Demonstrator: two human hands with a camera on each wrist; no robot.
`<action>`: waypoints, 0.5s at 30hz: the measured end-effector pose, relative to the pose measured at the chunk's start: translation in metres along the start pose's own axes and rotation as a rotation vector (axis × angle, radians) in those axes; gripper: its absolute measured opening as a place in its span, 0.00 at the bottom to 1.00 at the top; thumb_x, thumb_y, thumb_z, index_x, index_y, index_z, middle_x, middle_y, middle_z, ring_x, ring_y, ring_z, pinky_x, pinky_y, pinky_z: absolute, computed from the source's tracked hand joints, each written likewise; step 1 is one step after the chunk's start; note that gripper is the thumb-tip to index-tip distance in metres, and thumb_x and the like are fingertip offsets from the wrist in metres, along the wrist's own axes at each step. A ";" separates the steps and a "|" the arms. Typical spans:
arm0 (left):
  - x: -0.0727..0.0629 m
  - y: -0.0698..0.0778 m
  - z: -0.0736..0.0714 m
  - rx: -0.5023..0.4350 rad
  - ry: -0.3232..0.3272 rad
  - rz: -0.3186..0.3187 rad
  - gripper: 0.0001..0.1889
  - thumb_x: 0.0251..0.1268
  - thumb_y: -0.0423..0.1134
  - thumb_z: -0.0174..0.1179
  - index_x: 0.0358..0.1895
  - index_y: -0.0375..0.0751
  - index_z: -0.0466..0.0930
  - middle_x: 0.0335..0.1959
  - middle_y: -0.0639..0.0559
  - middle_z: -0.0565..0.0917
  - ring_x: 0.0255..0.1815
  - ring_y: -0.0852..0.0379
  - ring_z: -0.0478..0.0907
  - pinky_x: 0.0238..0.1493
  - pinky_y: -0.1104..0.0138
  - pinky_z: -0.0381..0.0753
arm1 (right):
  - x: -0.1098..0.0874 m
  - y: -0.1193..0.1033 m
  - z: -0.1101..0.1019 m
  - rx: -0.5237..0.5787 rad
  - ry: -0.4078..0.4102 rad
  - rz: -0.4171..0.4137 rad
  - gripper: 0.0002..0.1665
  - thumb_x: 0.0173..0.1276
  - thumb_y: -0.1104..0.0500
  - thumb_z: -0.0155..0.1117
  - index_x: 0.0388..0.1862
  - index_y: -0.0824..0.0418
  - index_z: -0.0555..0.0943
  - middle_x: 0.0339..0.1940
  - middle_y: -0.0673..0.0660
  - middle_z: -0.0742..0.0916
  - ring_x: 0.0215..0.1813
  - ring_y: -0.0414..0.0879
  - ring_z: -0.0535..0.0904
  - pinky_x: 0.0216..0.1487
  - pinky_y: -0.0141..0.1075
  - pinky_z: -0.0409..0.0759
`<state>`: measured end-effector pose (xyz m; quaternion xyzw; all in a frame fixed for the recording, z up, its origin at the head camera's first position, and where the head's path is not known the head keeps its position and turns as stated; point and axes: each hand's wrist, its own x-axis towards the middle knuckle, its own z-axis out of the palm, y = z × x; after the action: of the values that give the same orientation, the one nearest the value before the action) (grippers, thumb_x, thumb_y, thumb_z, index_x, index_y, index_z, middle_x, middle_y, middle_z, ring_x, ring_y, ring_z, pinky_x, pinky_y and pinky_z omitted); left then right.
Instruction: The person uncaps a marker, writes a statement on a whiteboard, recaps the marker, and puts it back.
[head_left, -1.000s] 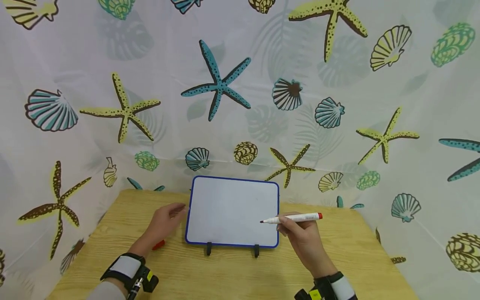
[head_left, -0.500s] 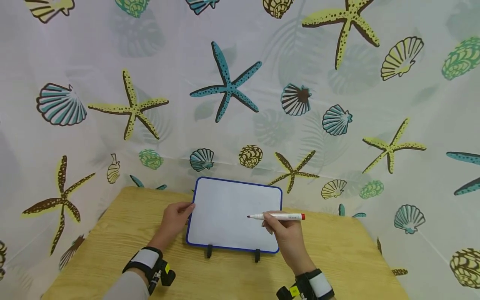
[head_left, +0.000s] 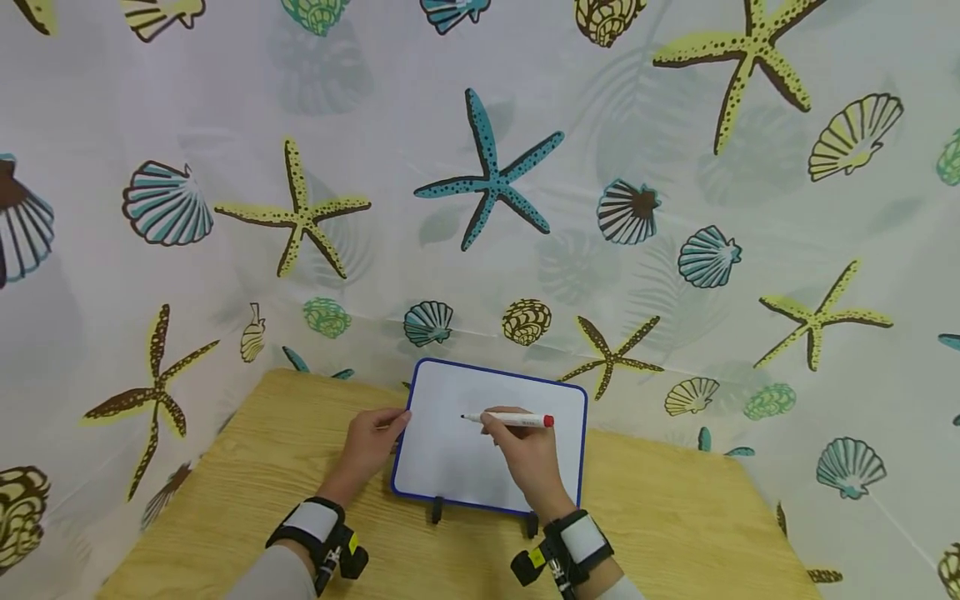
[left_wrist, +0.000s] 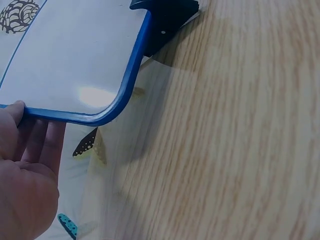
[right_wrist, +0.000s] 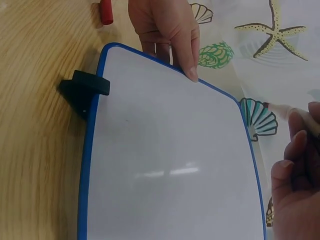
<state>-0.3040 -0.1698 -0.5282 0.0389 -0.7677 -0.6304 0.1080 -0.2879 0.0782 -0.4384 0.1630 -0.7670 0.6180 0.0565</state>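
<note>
A small whiteboard (head_left: 442, 467) with a blue frame leans upright on black stand feet (head_left: 437, 510). My left hand (head_left: 369, 442) grips its left edge, thumb on the front face and fingers behind, as the left wrist view shows. A white marker (head_left: 527, 420) with a red end is pinched in my right hand (head_left: 532, 462), uncapped, its dark tip pointing left. In the head view the tip overlaps the upper left part of the board; in the right wrist view the marker tip is in front of the board, apart from its face. The visible board surface carries no writing.
On the wooden table (head_left: 667, 517), beyond the board's left side, lies a red cap-like piece (right_wrist: 106, 11). A cloth (head_left: 390, 275) printed with starfish and shells hangs behind and around the table. Each wrist wears a strapped camera.
My left hand has moved right and taken hold of the board's left edge. The right hand has carried the marker leftward from the board's right side to over its face. The head view has shifted.
</note>
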 end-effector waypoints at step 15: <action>0.001 -0.001 -0.002 0.006 -0.026 -0.014 0.16 0.78 0.43 0.59 0.59 0.38 0.85 0.55 0.44 0.87 0.53 0.46 0.86 0.48 0.57 0.89 | 0.036 0.007 0.067 -0.186 0.045 -0.205 0.10 0.69 0.56 0.73 0.42 0.62 0.91 0.34 0.52 0.92 0.29 0.45 0.81 0.27 0.30 0.79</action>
<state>-0.3051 -0.1720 -0.5291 0.0362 -0.7708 -0.6291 0.0934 -0.3165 0.0087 -0.4500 0.2205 -0.7988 0.5388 0.1514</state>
